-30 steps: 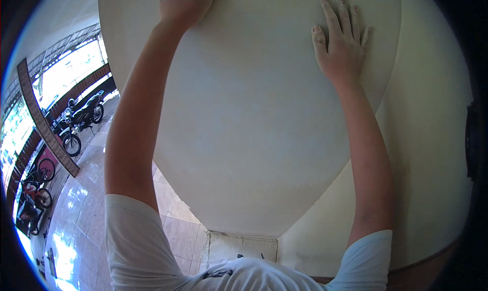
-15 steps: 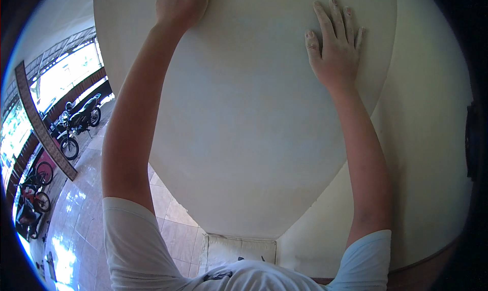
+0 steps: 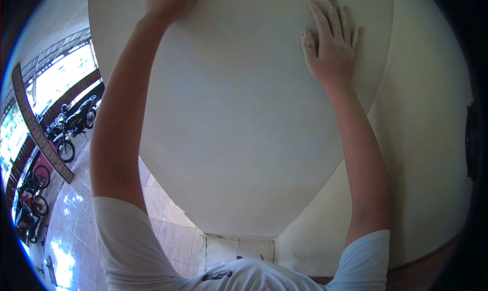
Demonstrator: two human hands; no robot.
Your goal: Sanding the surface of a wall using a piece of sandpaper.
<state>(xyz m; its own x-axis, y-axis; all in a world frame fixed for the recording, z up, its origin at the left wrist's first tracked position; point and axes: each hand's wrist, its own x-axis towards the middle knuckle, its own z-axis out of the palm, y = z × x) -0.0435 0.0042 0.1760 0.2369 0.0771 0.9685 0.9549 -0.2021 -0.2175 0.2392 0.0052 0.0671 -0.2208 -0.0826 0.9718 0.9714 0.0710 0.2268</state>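
A broad, off-white wall surface (image 3: 239, 123) fills the middle of the head view. On its upper right my right hand (image 3: 331, 54) lies flat, fingers spread, with whitish dust on the fingers. Nothing is held in it. My left hand (image 3: 172, 4) is against the upper left of the same surface, at the picture's top edge. It is smeared by motion and its fingers are out of sight, so whether it holds anything does not show. Both arms are raised and stretched out.
Another pale wall (image 3: 427, 138) meets the surface along the right. Shiny floor tiles (image 3: 170, 209) run down the left, and a white cushion-like thing (image 3: 229, 250) lies low in the middle. Farther left stand a motorcycle (image 3: 76, 120), a bicycle (image 3: 38, 189) and a curved-looking post (image 3: 38, 133).
My left hand and forearm have shifted left over the surface, and the hand is now blurred. My right hand stays flat in nearly the same place. The whole view has shifted slightly.
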